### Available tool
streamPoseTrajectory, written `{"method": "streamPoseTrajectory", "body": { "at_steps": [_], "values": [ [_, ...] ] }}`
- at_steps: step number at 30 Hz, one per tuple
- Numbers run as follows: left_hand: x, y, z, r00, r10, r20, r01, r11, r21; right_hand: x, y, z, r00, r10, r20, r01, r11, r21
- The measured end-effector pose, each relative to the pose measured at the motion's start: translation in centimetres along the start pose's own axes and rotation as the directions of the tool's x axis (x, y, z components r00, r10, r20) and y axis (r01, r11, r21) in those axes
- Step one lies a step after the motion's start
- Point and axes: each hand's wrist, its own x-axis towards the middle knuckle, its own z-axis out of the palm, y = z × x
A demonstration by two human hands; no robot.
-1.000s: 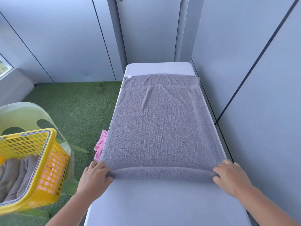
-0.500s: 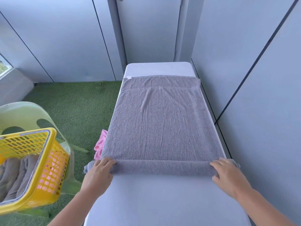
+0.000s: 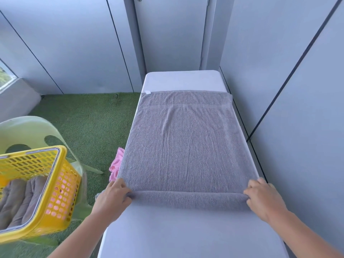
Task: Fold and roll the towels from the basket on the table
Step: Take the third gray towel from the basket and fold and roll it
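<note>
Fingers (image 3: pixel 122 185) of left hand (image 3: pixel 113 197) curled over the left end of the rolled edge of the grey towel (image 3: pixel 186 146); fingers of right hand (image 3: pixel 264 198) bent down onto the right end, pressing rather than pinching.

Towel lies flat along the white bench (image 3: pixel 186 235), rolled part nearest the person, far hem short of the bench's far end.

Yellow basket (image 3: pixel 61 183) at left, off the bench, resting on a pale green plastic chair (image 3: pixel 28 131); inside it, rolled grey towels (image 3: pixel 16 198) side by side.

Towel's sides reach both long bench edges. Bare bench surface lies open in front of the roll. Grey wall panels close along the right edge. Pink cloth (image 3: pixel 116 164) just beside the left edge, over green artificial turf (image 3: pixel 89 118).
</note>
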Motion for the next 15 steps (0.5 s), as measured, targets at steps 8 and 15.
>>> {"method": "streamPoseTrajectory", "body": {
  "at_steps": [8, 15],
  "values": [
    [-0.3, -0.1, 0.7, 1.000, 0.020, -0.014, -0.021, 0.999, -0.050, -0.5, 0.5, 1.3, 0.972, -0.015, -0.235, 0.054, 0.986, 0.160],
    [0.3, -0.5, 0.9, 0.996, 0.084, -0.024, -0.082, 0.994, 0.070, -0.4, 0.7, 1.3, 0.975, -0.084, -0.208, 0.098, 0.994, 0.057]
  ]
}}
